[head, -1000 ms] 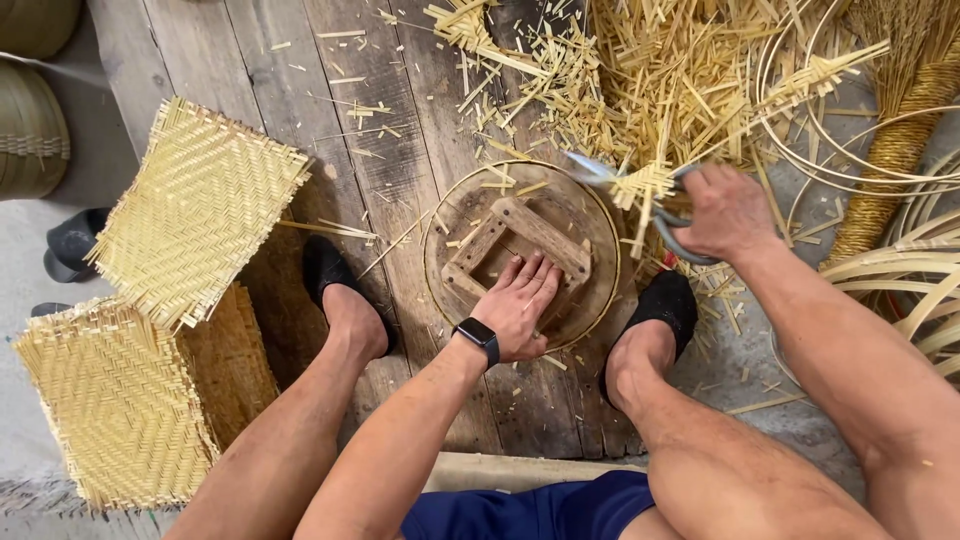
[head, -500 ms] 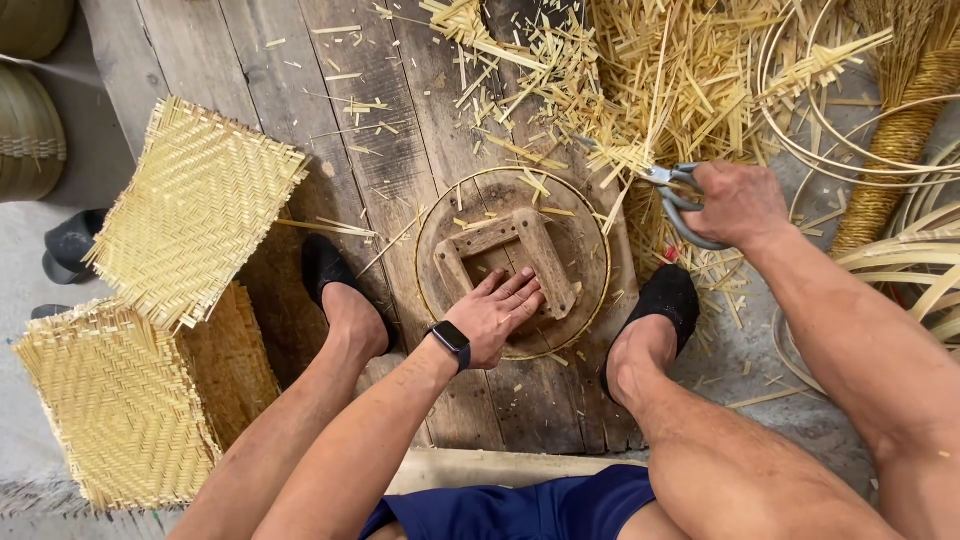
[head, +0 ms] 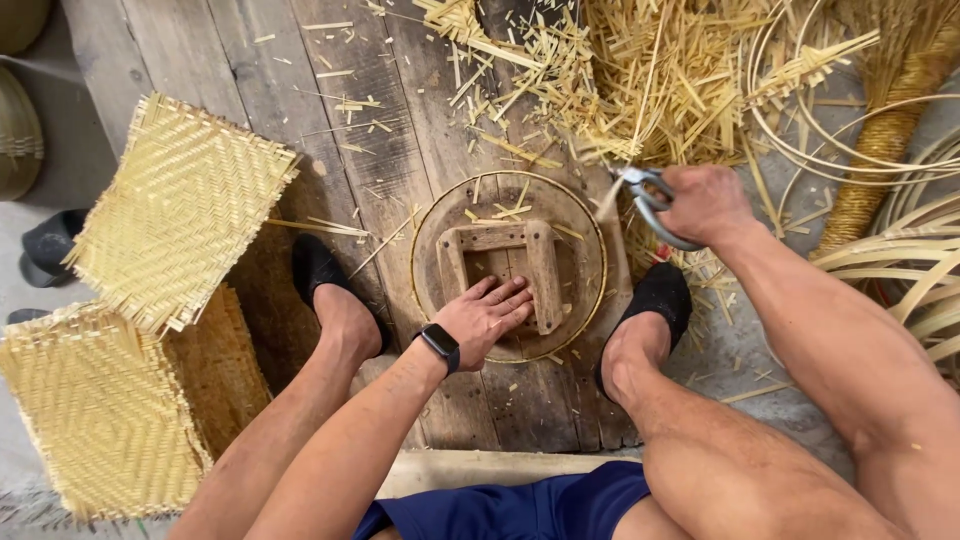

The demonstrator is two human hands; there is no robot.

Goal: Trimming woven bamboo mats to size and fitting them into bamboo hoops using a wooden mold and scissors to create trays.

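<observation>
- While the left hand (head: 492, 318) lies flat, fingers spread and gripping nothing, it presses down on a round wooden form (head: 508, 264) that sits on the plank floor (head: 250, 60) between the person's two feet.
- A thin bamboo hoop (head: 418, 250) rings the edge of that form, and a square wooden frame (head: 500, 272) is fixed across its middle; the fingertips rest on the frame's lower bar.
- The right hand (head: 708, 203) is closed around the handles of a pair of metal shears (head: 645, 195), held just beside the form's upper right edge; whether the blades are parted cannot be told, since they blur against the straw.
- A pile of cut bamboo offcuts (head: 640, 70) lies beyond the form, with loose slivers scattered on the planks and a few on the form itself.
- Judging by this, trimming looks largely done around the hoop, as little stands proud of the rim; the stretch near the shears may be what remains.
- Two woven bamboo mats (head: 180, 205) lie to the left, near a black sandal (head: 45, 245), and coiled bamboo strips (head: 900, 250) sit to the right.
</observation>
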